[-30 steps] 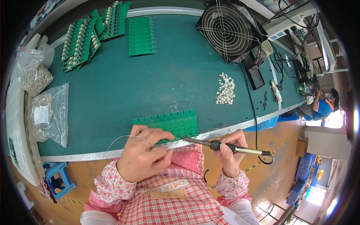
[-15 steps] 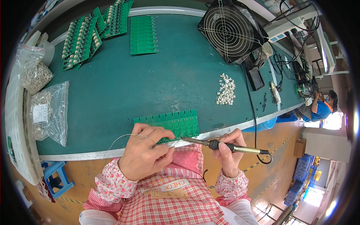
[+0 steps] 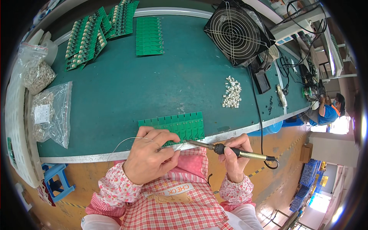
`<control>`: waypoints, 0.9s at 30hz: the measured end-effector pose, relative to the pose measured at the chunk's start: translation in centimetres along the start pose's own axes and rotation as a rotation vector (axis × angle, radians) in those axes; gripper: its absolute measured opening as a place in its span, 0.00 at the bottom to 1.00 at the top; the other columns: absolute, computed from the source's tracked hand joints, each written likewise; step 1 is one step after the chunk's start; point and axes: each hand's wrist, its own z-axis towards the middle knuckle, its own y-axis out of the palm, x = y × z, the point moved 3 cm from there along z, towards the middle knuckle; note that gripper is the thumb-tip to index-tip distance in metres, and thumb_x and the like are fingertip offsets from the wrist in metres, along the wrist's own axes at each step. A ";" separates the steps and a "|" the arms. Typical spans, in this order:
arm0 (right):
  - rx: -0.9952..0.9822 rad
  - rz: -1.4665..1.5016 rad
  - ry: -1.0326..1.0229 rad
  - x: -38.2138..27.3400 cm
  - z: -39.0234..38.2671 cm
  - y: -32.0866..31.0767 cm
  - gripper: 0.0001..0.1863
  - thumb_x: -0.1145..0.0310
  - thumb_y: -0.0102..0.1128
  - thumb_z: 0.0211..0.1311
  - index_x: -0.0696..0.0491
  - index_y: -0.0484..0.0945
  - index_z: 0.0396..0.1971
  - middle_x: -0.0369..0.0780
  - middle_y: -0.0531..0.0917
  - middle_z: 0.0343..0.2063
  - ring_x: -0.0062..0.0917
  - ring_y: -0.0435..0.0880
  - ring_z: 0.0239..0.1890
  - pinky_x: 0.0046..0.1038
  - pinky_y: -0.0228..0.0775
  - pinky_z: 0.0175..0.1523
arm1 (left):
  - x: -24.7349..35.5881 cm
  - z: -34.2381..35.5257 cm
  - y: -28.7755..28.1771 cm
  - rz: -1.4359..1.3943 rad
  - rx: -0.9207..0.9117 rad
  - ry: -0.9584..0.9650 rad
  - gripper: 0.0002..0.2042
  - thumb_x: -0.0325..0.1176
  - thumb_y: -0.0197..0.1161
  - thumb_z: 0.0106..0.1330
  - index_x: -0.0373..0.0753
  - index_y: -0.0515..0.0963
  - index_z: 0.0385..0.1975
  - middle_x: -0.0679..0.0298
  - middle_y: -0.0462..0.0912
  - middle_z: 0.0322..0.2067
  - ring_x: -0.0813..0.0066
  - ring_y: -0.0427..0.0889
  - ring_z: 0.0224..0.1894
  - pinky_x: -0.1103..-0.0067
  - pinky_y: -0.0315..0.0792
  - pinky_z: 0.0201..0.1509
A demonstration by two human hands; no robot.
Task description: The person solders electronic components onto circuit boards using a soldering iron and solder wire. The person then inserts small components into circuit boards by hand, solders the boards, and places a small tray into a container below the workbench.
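Observation:
A green circuit board panel (image 3: 188,124) lies at the front edge of the bench, its near rim reaching the metal edging. My left hand (image 3: 147,159) is closed over the panel's near left side, fingers pinching a thin solder wire (image 3: 124,141) that curves out to the left. My right hand (image 3: 235,155) grips a soldering iron (image 3: 251,155) by its handle. The iron's tip points left and meets the near edge of the panel, close to my left fingertips. Fingers partly hide the spot where wire, tip and board come together.
Small white connectors (image 3: 232,92) lie heaped to the right. Behind them stands a black fan (image 3: 235,34); the iron's cord (image 3: 257,111) runs nearby. Board panels (image 3: 149,36) lie at the back left, plastic bags (image 3: 51,115) at left. A person (image 3: 326,113) sits far right.
The whole view has shifted very slightly. Hands, soldering iron and panel keep nearly the same places relative to one another.

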 end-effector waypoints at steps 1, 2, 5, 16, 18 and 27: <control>-0.004 -0.001 0.006 0.0 0.0 0.0 0.11 0.75 0.61 0.56 0.58 0.66 0.30 0.42 0.80 0.23 0.14 0.75 0.21 0.16 0.67 0.27 | 0.0 0.0 0.0 0.001 -0.004 0.002 0.11 0.25 0.67 0.42 0.39 0.69 0.11 0.66 0.80 0.34 0.69 0.79 0.34 0.71 0.67 0.39; -0.007 -0.002 0.012 0.0 0.0 -0.1 0.11 0.75 0.61 0.56 0.58 0.66 0.30 0.42 0.80 0.24 0.14 0.75 0.21 0.16 0.67 0.27 | 0.0 0.0 0.0 0.003 -0.009 0.003 0.10 0.25 0.67 0.42 0.39 0.69 0.11 0.66 0.80 0.35 0.69 0.79 0.34 0.71 0.67 0.38; 0.026 -0.013 -0.051 0.1 -0.1 -0.4 0.10 0.77 0.60 0.55 0.58 0.66 0.31 0.41 0.79 0.23 0.14 0.74 0.21 0.16 0.68 0.27 | 0.0 0.0 -0.1 -0.018 0.012 0.003 0.11 0.25 0.67 0.42 0.39 0.69 0.11 0.66 0.81 0.34 0.69 0.79 0.32 0.71 0.67 0.39; -0.008 0.091 0.022 0.2 0.0 0.7 0.10 0.77 0.59 0.55 0.58 0.65 0.31 0.41 0.78 0.22 0.14 0.74 0.19 0.16 0.68 0.27 | -0.3 -0.8 -1.4 -0.007 -0.030 -0.048 0.09 0.26 0.67 0.45 0.39 0.72 0.11 0.67 0.79 0.36 0.73 0.75 0.26 0.73 0.63 0.41; -0.014 0.106 0.030 0.5 0.0 0.8 0.10 0.77 0.59 0.56 0.58 0.65 0.31 0.42 0.79 0.23 0.14 0.74 0.19 0.16 0.68 0.27 | -0.3 -0.9 -1.4 -0.007 -0.037 -0.055 0.09 0.26 0.67 0.45 0.39 0.72 0.11 0.67 0.79 0.36 0.74 0.75 0.26 0.73 0.62 0.41; -0.033 0.099 0.063 0.6 0.1 1.0 0.11 0.75 0.61 0.56 0.59 0.66 0.30 0.44 0.80 0.25 0.14 0.75 0.21 0.17 0.69 0.29 | -0.3 -0.6 -1.3 0.009 -0.051 -0.049 0.09 0.28 0.66 0.47 0.41 0.72 0.11 0.69 0.79 0.34 0.73 0.76 0.30 0.70 0.61 0.43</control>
